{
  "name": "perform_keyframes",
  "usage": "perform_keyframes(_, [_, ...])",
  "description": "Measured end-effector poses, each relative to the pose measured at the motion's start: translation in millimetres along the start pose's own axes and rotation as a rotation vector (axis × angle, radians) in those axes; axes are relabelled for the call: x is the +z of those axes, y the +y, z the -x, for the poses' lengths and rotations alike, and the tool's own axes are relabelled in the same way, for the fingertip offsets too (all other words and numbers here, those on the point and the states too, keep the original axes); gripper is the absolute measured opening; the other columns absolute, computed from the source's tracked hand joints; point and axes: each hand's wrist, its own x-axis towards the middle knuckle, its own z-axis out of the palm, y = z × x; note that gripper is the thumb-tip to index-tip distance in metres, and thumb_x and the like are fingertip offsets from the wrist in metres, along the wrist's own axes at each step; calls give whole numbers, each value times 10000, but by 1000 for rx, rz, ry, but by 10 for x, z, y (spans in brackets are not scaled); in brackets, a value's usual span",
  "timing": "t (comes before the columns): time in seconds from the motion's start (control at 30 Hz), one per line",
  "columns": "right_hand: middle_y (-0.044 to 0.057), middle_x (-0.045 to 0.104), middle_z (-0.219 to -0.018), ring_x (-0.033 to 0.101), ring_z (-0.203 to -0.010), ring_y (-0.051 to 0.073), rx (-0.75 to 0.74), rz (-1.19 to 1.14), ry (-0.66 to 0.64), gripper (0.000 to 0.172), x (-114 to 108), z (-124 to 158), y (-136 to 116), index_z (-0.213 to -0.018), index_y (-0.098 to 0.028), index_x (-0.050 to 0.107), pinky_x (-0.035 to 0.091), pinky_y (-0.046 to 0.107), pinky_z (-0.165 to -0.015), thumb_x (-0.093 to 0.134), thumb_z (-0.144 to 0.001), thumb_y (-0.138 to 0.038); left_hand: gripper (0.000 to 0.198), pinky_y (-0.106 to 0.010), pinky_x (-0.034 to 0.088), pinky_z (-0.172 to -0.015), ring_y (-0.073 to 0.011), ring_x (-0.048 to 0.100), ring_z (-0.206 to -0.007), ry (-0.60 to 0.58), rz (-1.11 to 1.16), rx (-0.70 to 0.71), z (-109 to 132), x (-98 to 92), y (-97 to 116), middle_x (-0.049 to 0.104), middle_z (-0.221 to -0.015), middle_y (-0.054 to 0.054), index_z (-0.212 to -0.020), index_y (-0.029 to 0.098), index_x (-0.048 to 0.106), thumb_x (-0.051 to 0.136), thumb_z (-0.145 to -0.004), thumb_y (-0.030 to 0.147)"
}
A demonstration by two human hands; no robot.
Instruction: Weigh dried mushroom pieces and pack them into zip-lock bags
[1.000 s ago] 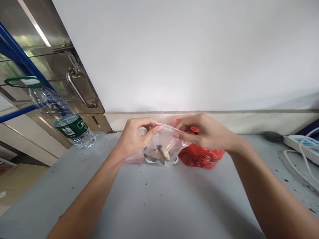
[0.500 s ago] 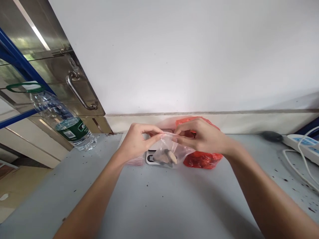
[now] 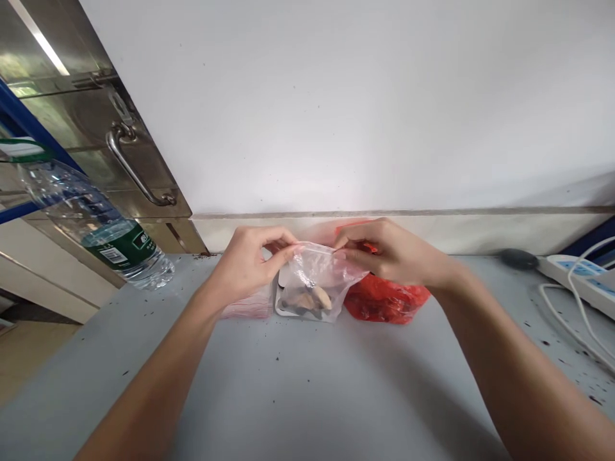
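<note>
Between my two hands hangs a clear plastic zip bag [image 3: 324, 275], with several tan and dark pieces [image 3: 314, 299] at its bottom that I cannot name. My left hand [image 3: 257, 259] pinches the bag's top edge at its left end. At the right end of that edge, my right hand [image 3: 384, 253] pinches it between thumb and fingers. Behind the bag lies a white device that looks like a small scale [image 3: 283, 307], mostly hidden. A stack of flat clear bags with pinkish edges [image 3: 247, 304] lies below my left hand. Under my right hand is a red plastic bag [image 3: 389, 299].
A large water bottle [image 3: 120, 250] with a green label stands at the left by a metal door [image 3: 139, 160]. On the right lie a white power strip [image 3: 581, 275], its cable [image 3: 557, 314] and a dark rounded object [image 3: 519, 258]. Dark crumbs dot the grey table [image 3: 298, 397].
My hands have moved apart, and the bag's top edge is now stretched straighter between them. The view has shifted slightly, so the bottle and door sit further left.
</note>
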Motion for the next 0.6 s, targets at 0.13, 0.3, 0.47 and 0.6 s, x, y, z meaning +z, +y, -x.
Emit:
perform_keyframes(0.13, [-16,552,-682,470,-599,135,21,66,66,181,24,-5,26,-761,-244,489,353,258,-551,422,-925,-208,166,-276,575,-732,-184,724,-805,-6,95,-24,0,26,-39,785,-865,-26,-860,199,725,633,-945,308])
perform_keyframes(0.3, [-45,482,-623,422,-546,127,74,39,149,157,-30,65,-35,-868,-243,530,351,269,-536,476,-986,-331,320,-353,591,-934,-228,758,-1020,-160,221,-92,-3,57,-183,787,-1137,-72,-1141,203,683,771,-863,335])
perform_keyframes(0.47, [29,666,-736,598,-640,173,146,-63,-31,277,-138,61,-152,-803,-226,618,469,294,-574,606,-923,-476,167,-345,611,-838,-221,787,-845,-206,260,-167,23,113,-185,813,-878,-23,-1020,201,724,747,-860,242])
perform_keyframes(0.6, [64,778,-940,704,-771,217,184,-64,-217,217,-190,47,-177,-973,-209,736,543,298,-624,598,-901,-361,239,-296,609,-779,-185,781,-753,-118,285,-137,4,248,-22,803,-827,26,-1033,237,706,795,-817,186])
